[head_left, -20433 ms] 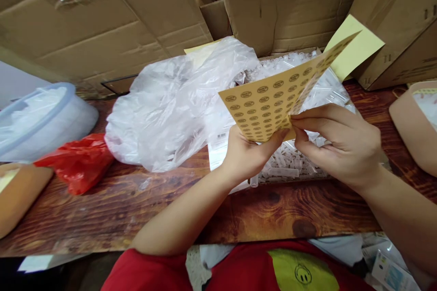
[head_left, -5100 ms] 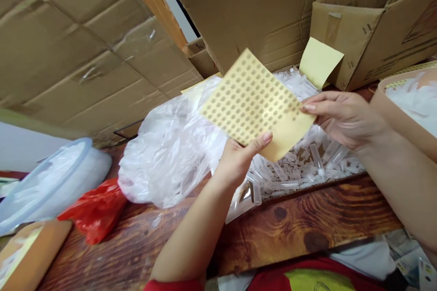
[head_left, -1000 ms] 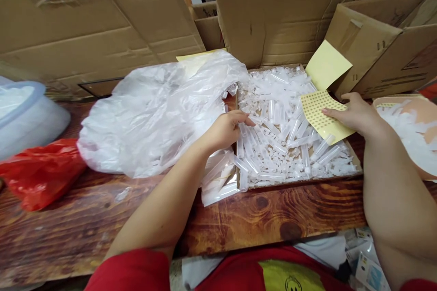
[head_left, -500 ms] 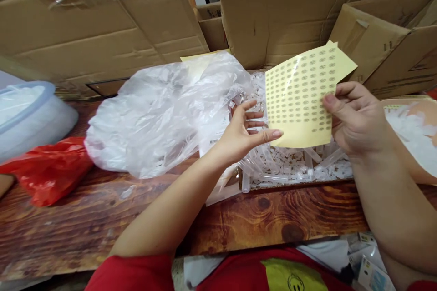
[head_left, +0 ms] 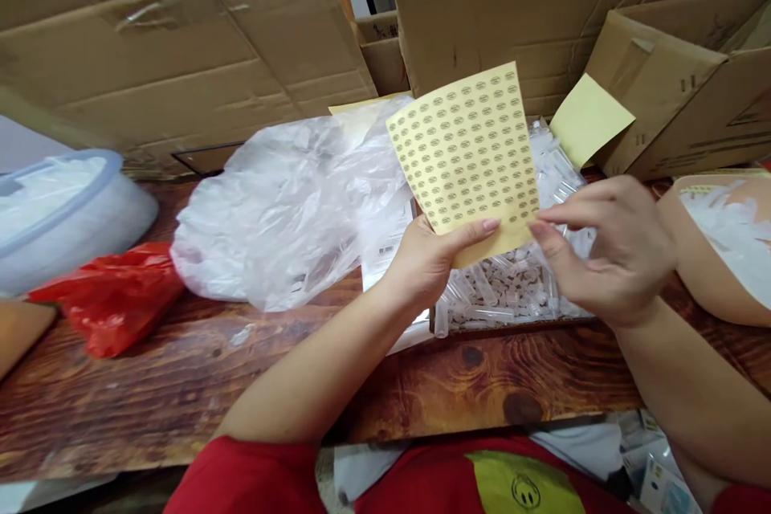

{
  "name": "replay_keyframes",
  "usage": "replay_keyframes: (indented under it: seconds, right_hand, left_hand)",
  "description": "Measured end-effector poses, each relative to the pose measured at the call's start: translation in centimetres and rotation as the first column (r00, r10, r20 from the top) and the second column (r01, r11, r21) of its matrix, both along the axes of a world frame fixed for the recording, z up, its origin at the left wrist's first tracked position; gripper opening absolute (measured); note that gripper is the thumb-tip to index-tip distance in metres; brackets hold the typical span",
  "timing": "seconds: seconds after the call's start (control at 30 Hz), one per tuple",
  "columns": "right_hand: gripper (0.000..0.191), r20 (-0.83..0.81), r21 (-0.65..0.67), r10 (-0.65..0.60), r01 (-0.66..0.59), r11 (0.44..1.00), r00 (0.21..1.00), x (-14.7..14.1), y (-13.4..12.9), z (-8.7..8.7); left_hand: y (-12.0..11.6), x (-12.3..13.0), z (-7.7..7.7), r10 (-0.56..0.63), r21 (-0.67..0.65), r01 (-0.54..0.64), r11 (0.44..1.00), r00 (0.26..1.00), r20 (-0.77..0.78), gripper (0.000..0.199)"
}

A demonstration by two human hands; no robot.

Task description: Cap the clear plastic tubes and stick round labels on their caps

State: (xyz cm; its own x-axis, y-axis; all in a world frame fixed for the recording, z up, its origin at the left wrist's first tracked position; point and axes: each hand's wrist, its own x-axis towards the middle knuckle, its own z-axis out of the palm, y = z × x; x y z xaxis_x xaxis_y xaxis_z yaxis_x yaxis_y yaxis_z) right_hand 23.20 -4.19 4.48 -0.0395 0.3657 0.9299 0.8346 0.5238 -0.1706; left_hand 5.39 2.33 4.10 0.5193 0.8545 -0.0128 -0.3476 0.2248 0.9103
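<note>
A yellow sheet with rows of small oval stickers point(head_left: 470, 152) is held up over a shallow box of clear plastic tubes and small white parts point(head_left: 511, 289). My left hand point(head_left: 437, 253) grips its lower left part, thumb on the front and fingers behind. At the sheet's lower right edge, my right hand point(head_left: 608, 245) pinches with thumb and forefinger beside the last stickers. Behind the box, a plain yellow sheet point(head_left: 592, 119) leans against a carton.
A crumpled clear plastic bag point(head_left: 289, 209) covers the left middle of the wooden table point(head_left: 241, 369). Further left are a red bag point(head_left: 120, 297) and a blue-rimmed basin point(head_left: 114, 177). Cardboard boxes point(head_left: 662, 72) stand behind. A tan tray with white pieces point(head_left: 711, 273) is at right.
The sticker sheet has moved left and tilted. My left hand has closed on it, and my right hand has shifted from its right side down to the lower right edge.
</note>
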Motion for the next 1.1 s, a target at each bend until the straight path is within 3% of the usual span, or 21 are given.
replay_keyframes:
  seconds: [0.13,0.23,0.4,0.53,0.83,1.1]
  right_hand:
    - [0.021,0.054,-0.071,0.007,-0.004,0.997,0.999,-1.1,-0.2,-0.3]
    - [0.022,-0.036,-0.092,0.016,-0.019,0.996,0.999,-1.6,-0.1,-0.7]
    - [0.018,-0.230,-0.156,0.136,-0.175,0.972,0.964,-2.1,-0.1,-0.7]
    - [0.018,-0.308,-0.176,0.194,-0.256,0.951,0.931,-2.4,-0.2,-0.6]
    - [0.020,-0.240,-0.121,0.170,-0.203,0.972,0.956,-2.8,-0.3,-0.8]
    - [0.017,-0.239,-0.102,0.176,-0.205,0.973,0.955,-2.7,-0.1,-1.1]
  left_hand:
    - [-0.2,0.0,-0.1,0.030,0.082,-0.028,0.996,0.999,-0.019,0.061]
    - [-0.5,-0.2,-0.1,0.038,0.131,-0.032,0.991,0.998,-0.048,0.059]
    - [-0.6,-0.4,-0.3,0.094,0.119,-0.087,0.989,0.994,-0.053,0.064]
    - [-0.6,-0.5,-0.5,0.128,0.161,-0.117,0.980,0.990,-0.060,0.055]
    - [-0.8,-0.7,-1.2,0.180,0.246,-0.155,0.957,0.980,-0.081,0.034]
    - [-0.9,-0.5,-1.1,0.221,0.275,-0.186,0.943,0.970,-0.103,0.040]
